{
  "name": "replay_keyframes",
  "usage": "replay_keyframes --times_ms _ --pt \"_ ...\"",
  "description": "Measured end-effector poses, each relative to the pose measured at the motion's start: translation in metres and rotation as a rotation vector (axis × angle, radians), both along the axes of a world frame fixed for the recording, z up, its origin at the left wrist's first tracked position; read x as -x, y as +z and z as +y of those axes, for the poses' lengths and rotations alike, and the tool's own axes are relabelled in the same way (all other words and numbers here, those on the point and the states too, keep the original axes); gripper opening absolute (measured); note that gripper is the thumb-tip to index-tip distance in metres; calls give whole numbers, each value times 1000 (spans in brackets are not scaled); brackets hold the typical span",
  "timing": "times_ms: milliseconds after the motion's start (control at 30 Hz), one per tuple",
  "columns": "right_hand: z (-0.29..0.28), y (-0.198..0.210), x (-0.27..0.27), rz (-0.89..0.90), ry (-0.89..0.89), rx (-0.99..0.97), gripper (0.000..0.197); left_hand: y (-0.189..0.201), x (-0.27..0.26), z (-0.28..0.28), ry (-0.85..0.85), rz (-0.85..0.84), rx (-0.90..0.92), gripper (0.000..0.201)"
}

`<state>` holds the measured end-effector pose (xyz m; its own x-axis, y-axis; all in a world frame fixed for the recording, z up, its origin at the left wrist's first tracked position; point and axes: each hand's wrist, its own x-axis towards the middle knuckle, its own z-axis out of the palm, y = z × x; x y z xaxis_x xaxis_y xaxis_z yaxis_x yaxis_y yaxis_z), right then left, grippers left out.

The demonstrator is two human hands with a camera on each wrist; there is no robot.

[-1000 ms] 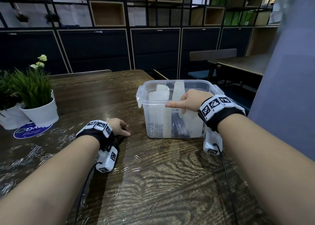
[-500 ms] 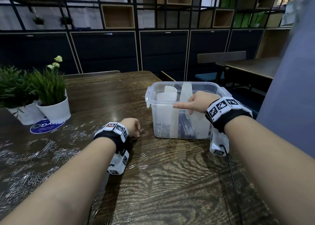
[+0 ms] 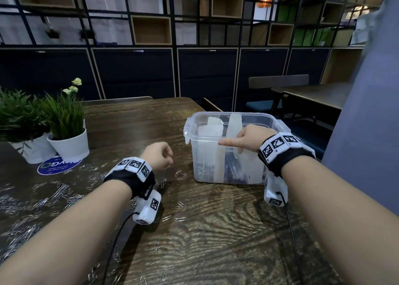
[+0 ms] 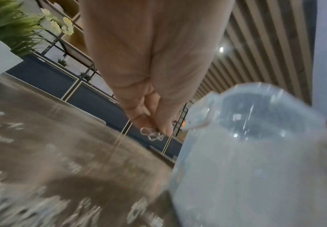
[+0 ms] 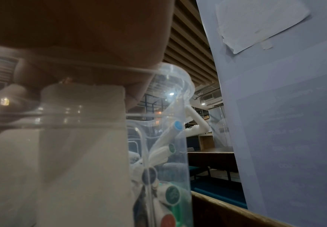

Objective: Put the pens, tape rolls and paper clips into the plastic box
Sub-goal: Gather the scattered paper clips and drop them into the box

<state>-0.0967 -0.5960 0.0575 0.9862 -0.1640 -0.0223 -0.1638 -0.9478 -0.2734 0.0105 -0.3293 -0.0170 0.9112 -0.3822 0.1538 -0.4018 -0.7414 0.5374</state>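
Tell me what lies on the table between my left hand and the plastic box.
A few loose paper clips on bare wood, seen in the head view, between the left hand and plastic box.

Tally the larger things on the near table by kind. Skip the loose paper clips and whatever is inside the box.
Potted plants: 2
Plastic box: 1
Round blue sticker: 1
Total: 4

We could not count the blurred paper clips (image 4: 152, 135) pinched in the left hand (image 4: 154, 64). The box (image 5: 170, 107) wall hid the right hand's (image 3: 248, 139) fingertips from us.
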Motion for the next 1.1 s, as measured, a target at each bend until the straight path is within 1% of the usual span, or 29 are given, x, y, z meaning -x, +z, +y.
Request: replay_keyframes --times_ms 100,167,200,233,300,367,400,467,500,533,600,700,767,833,867,967,1033,1100 --pt "0 0 1 2 0 -5 85 37 2 1 45 -149 255 21" --pt "1 1 2 4 0 5 82 64 6 -5 28 -171 502 25" --pt "2 2 3 5 -5 12 79 75 9 -11 8 -178 597 26" --pt "2 3 4 9 -10 18 77 85 13 -19 -18 -194 652 27" --pt "2 3 5 16 -22 26 76 98 21 -38 -104 -213 684 28" --pt "3 3 4 16 -31 36 79 99 27 -57 -211 -196 618 28" --pt "3 3 5 15 -33 39 79 96 28 -65 -246 -192 531 25" --pt "3 4 5 17 -31 46 80 88 27 -73 -269 -226 302 16" --pt "3 4 5 19 -28 46 80 84 27 -74 -274 -242 223 12" --pt "3 3 4 22 -23 46 79 80 25 -74 -276 -253 182 10" --pt "2 3 4 23 -15 48 78 73 22 -68 -249 -260 178 9" --pt "2 3 3 29 -6 44 76 64 14 -55 -175 -270 220 16" --pt "2 3 3 32 0 38 75 56 9 -44 -116 -254 280 23" --pt "2 3 3 27 0 32 75 40 3 -31 -29 -186 275 26" --pt "3 3 3 24 -2 31 76 29 -1 -23 -3 -143 218 26" --pt "3 3 3 25 -5 33 78 -5 -9 -6 -32 32 -3 31" --pt "3 3 4 27 -7 34 76 -18 -10 -3 -34 142 -81 38" --pt "3 4 4 28 -6 37 75 -25 -12 -3 -39 201 -153 51"
